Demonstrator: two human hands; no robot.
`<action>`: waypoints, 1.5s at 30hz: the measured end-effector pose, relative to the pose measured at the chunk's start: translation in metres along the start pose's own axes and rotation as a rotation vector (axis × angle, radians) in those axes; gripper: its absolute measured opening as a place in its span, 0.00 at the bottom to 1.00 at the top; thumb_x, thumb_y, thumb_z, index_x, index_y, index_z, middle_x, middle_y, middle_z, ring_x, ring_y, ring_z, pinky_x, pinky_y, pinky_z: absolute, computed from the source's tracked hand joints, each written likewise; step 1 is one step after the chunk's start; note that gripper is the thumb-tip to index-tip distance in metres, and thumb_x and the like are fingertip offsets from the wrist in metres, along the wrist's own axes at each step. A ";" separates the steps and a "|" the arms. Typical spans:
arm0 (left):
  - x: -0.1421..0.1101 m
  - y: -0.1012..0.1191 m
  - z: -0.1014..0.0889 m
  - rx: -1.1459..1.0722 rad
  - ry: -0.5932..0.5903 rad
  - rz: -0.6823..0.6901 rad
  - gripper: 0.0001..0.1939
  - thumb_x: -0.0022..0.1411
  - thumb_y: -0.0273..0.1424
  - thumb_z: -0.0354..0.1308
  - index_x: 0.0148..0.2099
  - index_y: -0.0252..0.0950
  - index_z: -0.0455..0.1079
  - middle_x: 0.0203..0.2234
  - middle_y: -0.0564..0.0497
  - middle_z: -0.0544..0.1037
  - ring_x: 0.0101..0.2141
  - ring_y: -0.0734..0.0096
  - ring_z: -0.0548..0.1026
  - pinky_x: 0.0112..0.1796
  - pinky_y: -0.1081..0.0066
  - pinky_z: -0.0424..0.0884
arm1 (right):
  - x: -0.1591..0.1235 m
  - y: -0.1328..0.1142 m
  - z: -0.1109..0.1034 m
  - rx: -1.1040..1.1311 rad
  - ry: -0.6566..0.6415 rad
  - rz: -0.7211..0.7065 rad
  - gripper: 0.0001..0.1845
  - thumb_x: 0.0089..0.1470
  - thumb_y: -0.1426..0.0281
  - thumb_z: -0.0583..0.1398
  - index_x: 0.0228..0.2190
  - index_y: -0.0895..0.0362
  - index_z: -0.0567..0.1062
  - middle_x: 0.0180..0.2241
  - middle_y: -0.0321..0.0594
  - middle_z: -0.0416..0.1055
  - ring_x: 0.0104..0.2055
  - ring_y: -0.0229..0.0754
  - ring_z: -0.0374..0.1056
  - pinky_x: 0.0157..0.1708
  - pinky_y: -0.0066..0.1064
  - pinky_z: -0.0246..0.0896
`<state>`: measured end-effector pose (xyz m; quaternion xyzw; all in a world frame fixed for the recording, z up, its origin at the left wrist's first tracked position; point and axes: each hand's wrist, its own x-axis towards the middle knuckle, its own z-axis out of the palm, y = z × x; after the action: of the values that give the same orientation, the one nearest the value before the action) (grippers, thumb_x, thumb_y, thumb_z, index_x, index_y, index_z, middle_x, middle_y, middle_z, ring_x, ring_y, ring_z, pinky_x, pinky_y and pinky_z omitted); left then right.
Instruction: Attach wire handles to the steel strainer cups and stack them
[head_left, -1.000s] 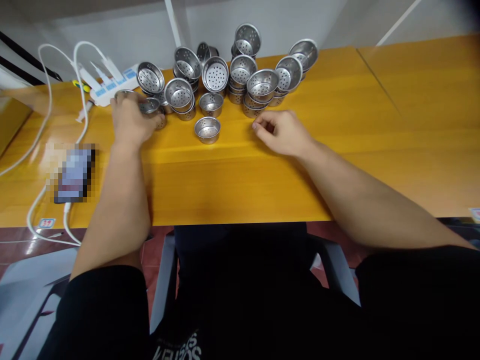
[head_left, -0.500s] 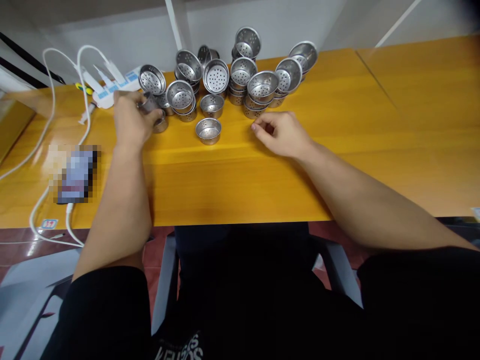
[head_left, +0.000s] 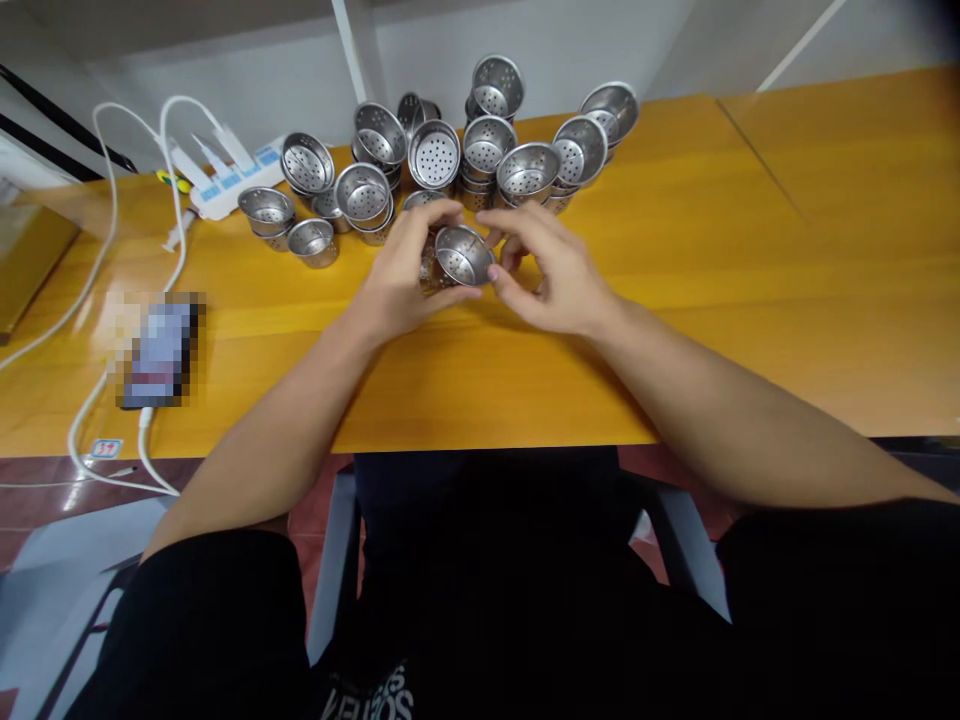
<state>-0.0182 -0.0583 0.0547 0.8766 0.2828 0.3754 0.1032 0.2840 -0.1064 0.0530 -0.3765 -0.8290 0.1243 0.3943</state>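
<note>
My left hand (head_left: 401,275) and my right hand (head_left: 551,270) meet over the middle of the orange table (head_left: 465,370), both closed around one small perforated steel strainer cup (head_left: 461,255), tilted with its mouth toward me. Just behind them a pile of several identical steel cups (head_left: 480,145) is stacked and leaning at the table's far edge. Two more cups (head_left: 268,210) (head_left: 313,240) stand apart at the left of the pile.
A white power strip (head_left: 225,180) with white cables (head_left: 105,180) lies at the far left. A phone (head_left: 154,350) on a charging cable rests near the left front edge. A second orange table (head_left: 847,160) adjoins on the right.
My left hand let go of the cups at the left and swung right to the middle. Both hands now grip the single cup that stood alone, lifted and tilted.
</note>
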 end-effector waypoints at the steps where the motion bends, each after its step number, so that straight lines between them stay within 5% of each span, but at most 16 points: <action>1: -0.002 -0.001 0.004 -0.034 0.012 0.030 0.56 0.75 0.80 0.70 0.86 0.56 0.60 0.75 0.41 0.83 0.76 0.34 0.85 0.77 0.27 0.85 | 0.001 0.000 0.001 0.017 -0.029 -0.039 0.36 0.87 0.41 0.63 0.83 0.42 0.79 0.70 0.54 0.82 0.64 0.70 0.85 0.72 0.71 0.85; 5: -0.003 -0.008 0.010 -0.074 0.037 0.124 0.54 0.77 0.82 0.65 0.86 0.58 0.57 0.74 0.42 0.82 0.72 0.41 0.86 0.75 0.32 0.89 | 0.004 0.002 0.007 0.058 -0.133 -0.167 0.30 0.85 0.48 0.66 0.78 0.41 0.84 0.75 0.54 0.75 0.76 0.75 0.76 0.78 0.76 0.78; 11: 0.001 -0.034 0.022 -0.057 0.048 0.270 0.55 0.81 0.78 0.65 0.92 0.57 0.55 0.82 0.35 0.75 0.78 0.40 0.82 0.70 0.37 0.93 | 0.004 -0.001 0.010 0.027 -0.242 -0.140 0.19 0.84 0.52 0.67 0.65 0.44 0.89 0.74 0.53 0.72 0.76 0.76 0.73 0.81 0.77 0.73; 17: -0.005 -0.060 0.023 -0.045 -0.033 0.198 0.57 0.78 0.83 0.60 0.90 0.55 0.60 0.91 0.38 0.67 0.89 0.29 0.70 0.87 0.24 0.72 | 0.003 0.001 0.003 0.039 -0.191 -0.127 0.22 0.86 0.44 0.67 0.60 0.46 0.87 0.73 0.55 0.73 0.71 0.72 0.76 0.78 0.75 0.78; 21: -0.002 -0.039 0.015 -0.061 -0.095 0.054 0.58 0.73 0.87 0.62 0.86 0.58 0.65 0.80 0.43 0.81 0.80 0.34 0.80 0.83 0.28 0.76 | 0.003 0.001 0.001 0.039 -0.112 -0.065 0.27 0.86 0.38 0.67 0.64 0.44 0.87 0.73 0.56 0.74 0.74 0.74 0.75 0.81 0.76 0.74; 26: 0.004 -0.001 0.004 0.020 -0.088 -0.120 0.59 0.69 0.90 0.59 0.81 0.53 0.71 0.75 0.40 0.84 0.79 0.28 0.81 0.81 0.26 0.77 | 0.005 -0.009 0.001 0.006 -0.091 0.008 0.26 0.85 0.36 0.67 0.66 0.37 0.87 0.73 0.54 0.78 0.79 0.76 0.72 0.84 0.76 0.71; 35: 0.003 -0.012 0.008 0.009 -0.117 -0.006 0.57 0.74 0.89 0.54 0.82 0.55 0.68 0.78 0.44 0.82 0.77 0.40 0.80 0.82 0.28 0.79 | 0.006 -0.007 0.002 -0.005 -0.109 0.018 0.28 0.82 0.34 0.69 0.65 0.38 0.87 0.70 0.56 0.78 0.75 0.78 0.73 0.80 0.81 0.73; 39: 0.004 -0.008 0.005 -0.006 -0.123 -0.015 0.58 0.76 0.88 0.51 0.83 0.50 0.70 0.78 0.40 0.82 0.79 0.38 0.80 0.84 0.30 0.77 | 0.005 -0.005 0.003 0.009 -0.098 0.011 0.27 0.82 0.34 0.70 0.61 0.39 0.87 0.69 0.55 0.78 0.74 0.77 0.73 0.80 0.81 0.73; 42: 0.004 -0.008 0.002 0.010 -0.110 -0.026 0.56 0.74 0.85 0.64 0.83 0.51 0.71 0.77 0.38 0.83 0.80 0.31 0.81 0.84 0.28 0.76 | 0.003 -0.006 0.008 0.012 -0.061 0.001 0.27 0.80 0.33 0.71 0.61 0.38 0.87 0.69 0.55 0.78 0.75 0.78 0.73 0.80 0.81 0.73; 45: 0.004 -0.010 -0.001 0.027 -0.086 -0.136 0.52 0.72 0.71 0.82 0.82 0.53 0.71 0.77 0.39 0.83 0.80 0.28 0.81 0.85 0.31 0.77 | 0.003 -0.008 0.011 -0.025 0.011 0.014 0.27 0.82 0.35 0.70 0.65 0.38 0.86 0.71 0.55 0.78 0.78 0.80 0.71 0.81 0.85 0.71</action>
<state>-0.0211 -0.0480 0.0539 0.8721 0.3419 0.3256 0.1286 0.2700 -0.1090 0.0516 -0.3881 -0.8256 0.1145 0.3932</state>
